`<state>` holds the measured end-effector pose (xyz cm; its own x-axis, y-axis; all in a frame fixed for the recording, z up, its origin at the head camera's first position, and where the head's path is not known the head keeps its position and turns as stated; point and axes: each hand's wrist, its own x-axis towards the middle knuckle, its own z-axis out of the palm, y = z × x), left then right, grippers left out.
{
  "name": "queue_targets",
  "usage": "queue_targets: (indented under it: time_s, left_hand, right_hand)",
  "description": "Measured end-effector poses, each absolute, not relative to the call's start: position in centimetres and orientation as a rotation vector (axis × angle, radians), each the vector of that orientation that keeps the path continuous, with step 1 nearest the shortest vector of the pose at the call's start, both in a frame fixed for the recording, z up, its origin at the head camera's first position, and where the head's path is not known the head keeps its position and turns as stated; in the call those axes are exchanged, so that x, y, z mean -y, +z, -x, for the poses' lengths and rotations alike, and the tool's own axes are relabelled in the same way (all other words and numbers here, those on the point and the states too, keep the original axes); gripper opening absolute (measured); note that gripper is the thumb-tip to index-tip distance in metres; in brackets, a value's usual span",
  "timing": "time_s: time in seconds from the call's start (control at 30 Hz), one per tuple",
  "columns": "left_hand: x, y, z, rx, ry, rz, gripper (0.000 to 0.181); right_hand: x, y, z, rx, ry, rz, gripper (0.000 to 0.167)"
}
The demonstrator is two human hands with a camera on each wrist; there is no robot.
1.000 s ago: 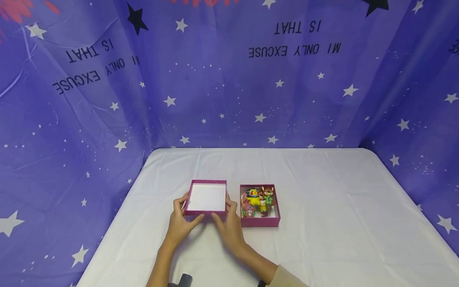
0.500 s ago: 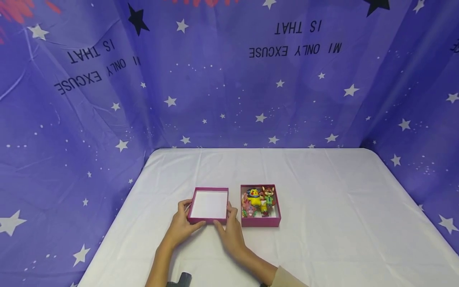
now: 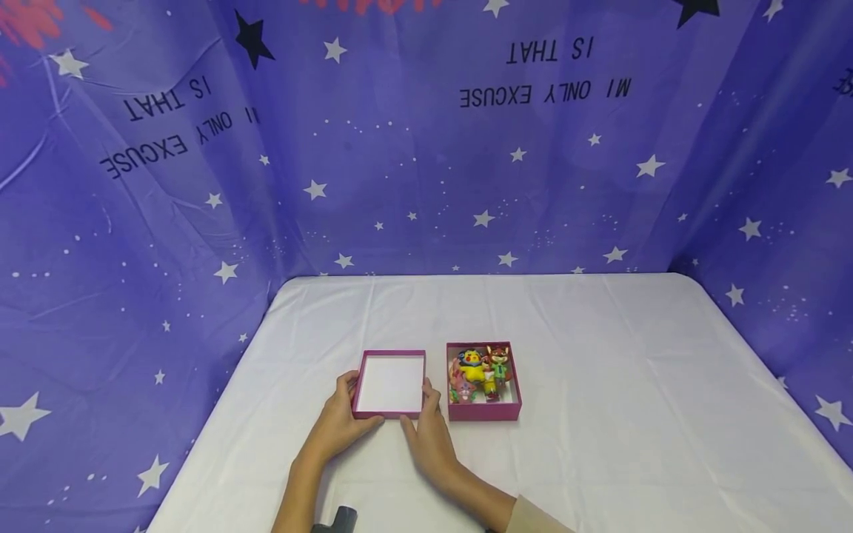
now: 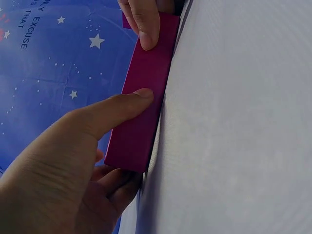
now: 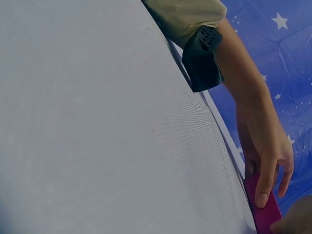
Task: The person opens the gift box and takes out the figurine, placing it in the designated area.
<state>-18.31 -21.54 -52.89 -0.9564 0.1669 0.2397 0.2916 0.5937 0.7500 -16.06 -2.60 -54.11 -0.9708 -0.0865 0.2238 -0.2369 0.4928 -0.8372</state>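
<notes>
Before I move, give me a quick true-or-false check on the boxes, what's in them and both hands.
1. The left hand and right hand both hold the empty pink box. True.
2. The toy figures lie in the box between the hands. False: they lie in the other pink box.
3. The two boxes stand apart. True.
4. The box of figures is covered by a lid. False: its top is open.
5. The fox figure wears green. True.
6. The tablecloth is black. False: it is white.
</notes>
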Motion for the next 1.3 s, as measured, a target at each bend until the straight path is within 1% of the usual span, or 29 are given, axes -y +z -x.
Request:
queue_targets:
  time_s: [0.13,0.27,0.37,0.47,0.53,0.7,0.8,0.9,0.97,1.17,1.3]
  left_hand:
    - [21.6,-52.8,18.2,2.721,-1.258,0.365,0.095]
    - [21.7,-52.3,18.1,2.803,-1.267,0.311,0.105]
    - [21.8,-51.3,17.9,2.892,-1.28,0.265,0.11]
    - [21.7,-49.8,17.6,2.985,-1.219,0.224,0.113]
    - [21.4,-48.8,17.2,3.033,-1.089,0.209,0.115]
    - [20.0,-46.6,16.6,2.978,-0.777,0.247,0.109]
    - [18.6,-45.2,16.9,2.883,-0.748,0.268,0.102]
    - [16.8,-44.1,17.5,2.769,-0.787,0.269,0.098]
    - [15.5,-43.8,17.9,2.703,-0.829,0.259,0.097]
    - [11.6,-44.8,18.4,2.635,-1.066,0.285,0.104]
    - [9.1,-46.7,18.8,2.69,-1.17,0.375,0.113]
  right_hand:
    - [2.6,-54.1,16.0,2.587,1.485,-0.274,0.061]
    - [2.6,-53.7,15.8,2.629,1.46,-0.271,0.072]
    - [2.5,-53.1,15.5,2.678,1.436,-0.282,0.079]
    - [2.3,-52.2,14.9,2.742,1.424,-0.353,0.081]
    - [1.8,-51.4,14.3,2.798,1.367,-0.471,0.081]
    - [-0.6,-47.5,12.5,2.912,1.156,-0.747,0.079]
    - [-2.8,-45.0,12.4,2.931,1.14,-0.802,0.075]
    - [-5.3,-43.7,13.3,2.876,1.205,-0.773,0.074]
    - [-7.1,-43.5,14.4,2.802,1.245,-0.728,0.077]
    - [-12.3,-45.6,18.0,2.655,1.278,-0.573,0.105]
    - [-14.6,-47.9,19.6,2.651,1.361,-0.547,0.118]
